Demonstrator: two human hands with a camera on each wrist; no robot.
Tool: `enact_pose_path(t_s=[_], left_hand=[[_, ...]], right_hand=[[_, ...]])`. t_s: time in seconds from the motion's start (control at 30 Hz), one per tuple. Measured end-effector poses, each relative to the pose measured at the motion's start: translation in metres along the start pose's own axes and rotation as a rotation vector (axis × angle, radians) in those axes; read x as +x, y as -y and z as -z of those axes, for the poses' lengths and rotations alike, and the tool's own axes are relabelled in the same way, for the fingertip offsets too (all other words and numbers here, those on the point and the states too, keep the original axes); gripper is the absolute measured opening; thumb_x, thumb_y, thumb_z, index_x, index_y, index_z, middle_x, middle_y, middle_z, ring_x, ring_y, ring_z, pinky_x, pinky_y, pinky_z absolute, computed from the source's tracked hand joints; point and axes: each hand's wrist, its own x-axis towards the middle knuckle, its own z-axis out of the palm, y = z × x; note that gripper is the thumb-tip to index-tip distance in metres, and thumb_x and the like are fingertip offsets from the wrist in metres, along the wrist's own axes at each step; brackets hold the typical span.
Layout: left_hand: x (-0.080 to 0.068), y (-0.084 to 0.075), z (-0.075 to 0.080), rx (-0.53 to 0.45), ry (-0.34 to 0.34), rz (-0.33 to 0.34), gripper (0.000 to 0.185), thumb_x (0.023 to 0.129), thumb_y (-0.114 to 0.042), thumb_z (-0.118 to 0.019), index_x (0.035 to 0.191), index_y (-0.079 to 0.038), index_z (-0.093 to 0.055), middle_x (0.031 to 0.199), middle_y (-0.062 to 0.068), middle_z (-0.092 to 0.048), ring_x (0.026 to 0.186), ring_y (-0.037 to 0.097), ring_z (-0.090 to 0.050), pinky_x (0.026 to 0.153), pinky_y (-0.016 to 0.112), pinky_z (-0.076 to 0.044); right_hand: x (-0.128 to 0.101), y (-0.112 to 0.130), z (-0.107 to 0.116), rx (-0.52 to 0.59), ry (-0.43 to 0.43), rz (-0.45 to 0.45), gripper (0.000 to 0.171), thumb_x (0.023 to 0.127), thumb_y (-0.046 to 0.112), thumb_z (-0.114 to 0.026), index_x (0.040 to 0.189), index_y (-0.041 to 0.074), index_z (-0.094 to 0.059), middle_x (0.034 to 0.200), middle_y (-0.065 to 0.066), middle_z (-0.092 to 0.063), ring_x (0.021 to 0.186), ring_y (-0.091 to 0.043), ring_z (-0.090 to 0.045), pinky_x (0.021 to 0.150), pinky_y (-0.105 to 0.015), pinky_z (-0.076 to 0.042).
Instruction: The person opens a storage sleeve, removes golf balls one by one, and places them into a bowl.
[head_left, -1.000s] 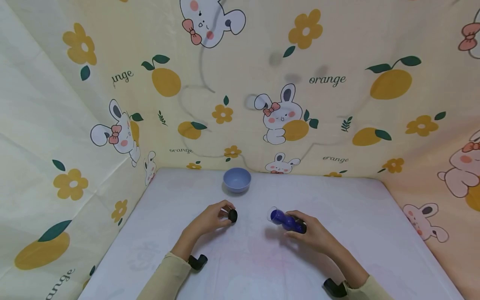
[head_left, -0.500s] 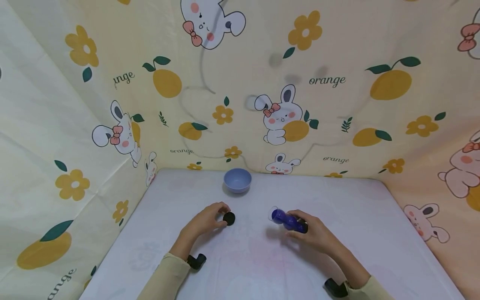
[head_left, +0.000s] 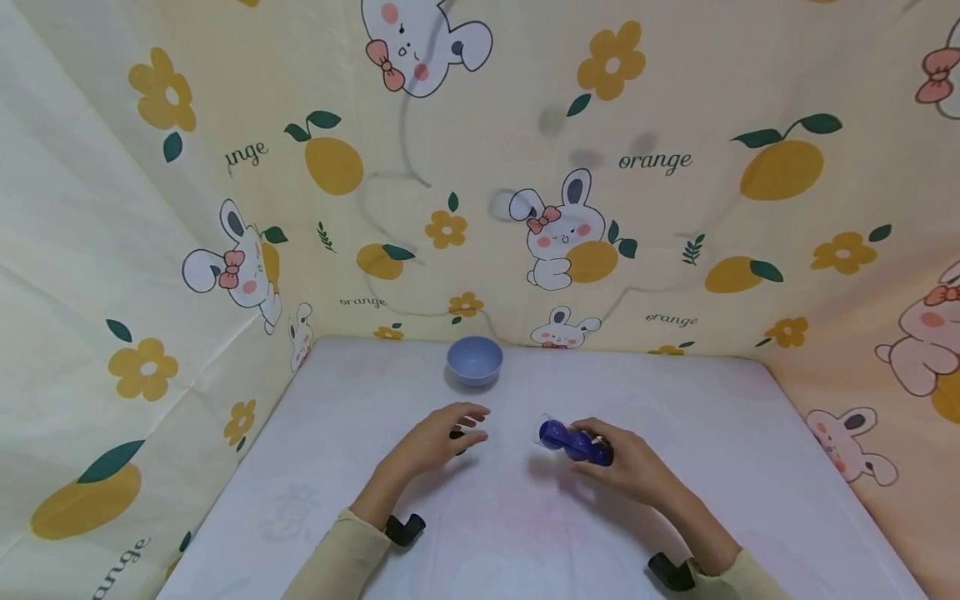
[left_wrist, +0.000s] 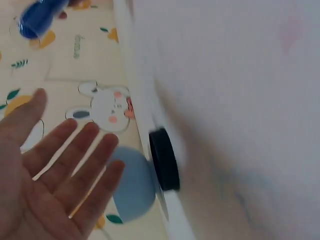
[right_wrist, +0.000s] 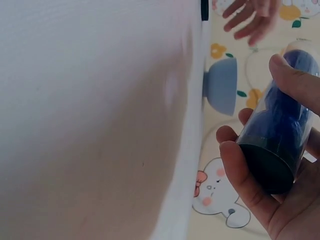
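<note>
My right hand (head_left: 626, 468) grips a dark blue bottle (head_left: 572, 441) around its base, tilted with its open neck toward the left. In the right wrist view the fingers (right_wrist: 240, 172) curl round the blue bottle (right_wrist: 280, 135). My left hand (head_left: 442, 433) hovers open with fingers spread just above a small black cap (head_left: 457, 435) that lies on the white table (head_left: 525, 533). The left wrist view shows the open palm (left_wrist: 47, 170) apart from the black cap (left_wrist: 164, 159).
A light blue bowl (head_left: 474, 360) stands at the back of the table near the patterned cloth wall (head_left: 480, 167); the bowl (left_wrist: 132, 185) also shows behind the cap. Cloth walls close the table on the left, back and right.
My left hand has let go of the black cap, which now lies on the table, and has spread its fingers above it. The right hand with the bottle has barely moved.
</note>
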Motion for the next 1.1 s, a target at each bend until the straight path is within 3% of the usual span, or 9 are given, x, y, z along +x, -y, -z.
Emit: enact_pose_path(t_s=[0.23, 0.47, 0.7, 1.1], left_hand=[[0.004, -0.015, -0.018, -0.095, 0.016, -0.101, 0.050, 0.108, -0.039, -0.067, 0.154, -0.023, -0.057, 0.143, 0.011, -0.067, 0.123, 0.018, -0.069, 0.105, 0.038, -0.056], [0.006, -0.030, -0.027, -0.183, 0.032, -0.151, 0.050, 0.108, -0.034, -0.068, 0.155, -0.027, -0.055, 0.142, 0.011, -0.067, 0.119, 0.015, -0.071, 0.103, 0.034, -0.057], [0.008, -0.039, -0.032, -0.149, 0.035, -0.181, 0.050, 0.106, -0.036, -0.069, 0.154, -0.027, -0.055, 0.140, 0.011, -0.069, 0.115, 0.010, -0.071, 0.102, 0.032, -0.057], [0.012, -0.037, -0.040, -0.087, 0.001, -0.189, 0.048, 0.102, -0.036, -0.076, 0.146, -0.023, -0.062, 0.129, 0.009, -0.074, 0.104, 0.006, -0.071, 0.094, 0.035, -0.061]], right_hand=[[0.002, 0.004, -0.001, -0.017, 0.013, 0.019, 0.055, 0.088, 0.036, -0.091, 0.136, 0.022, -0.069, 0.128, -0.009, -0.074, 0.111, -0.026, -0.070, 0.094, -0.052, -0.058], [0.004, 0.007, -0.002, -0.065, 0.041, 0.030, 0.054, 0.087, 0.038, -0.091, 0.134, 0.023, -0.070, 0.124, -0.005, -0.075, 0.103, -0.019, -0.068, 0.087, -0.045, -0.057], [0.004, 0.014, -0.002, -0.116, 0.042, 0.064, 0.053, 0.087, 0.034, -0.092, 0.133, 0.023, -0.070, 0.124, -0.005, -0.076, 0.103, -0.020, -0.069, 0.087, -0.047, -0.057], [0.005, 0.020, 0.006, -0.229, 0.033, 0.126, 0.055, 0.085, 0.033, -0.094, 0.133, 0.020, -0.071, 0.121, -0.002, -0.077, 0.093, -0.012, -0.066, 0.078, -0.038, -0.057]])
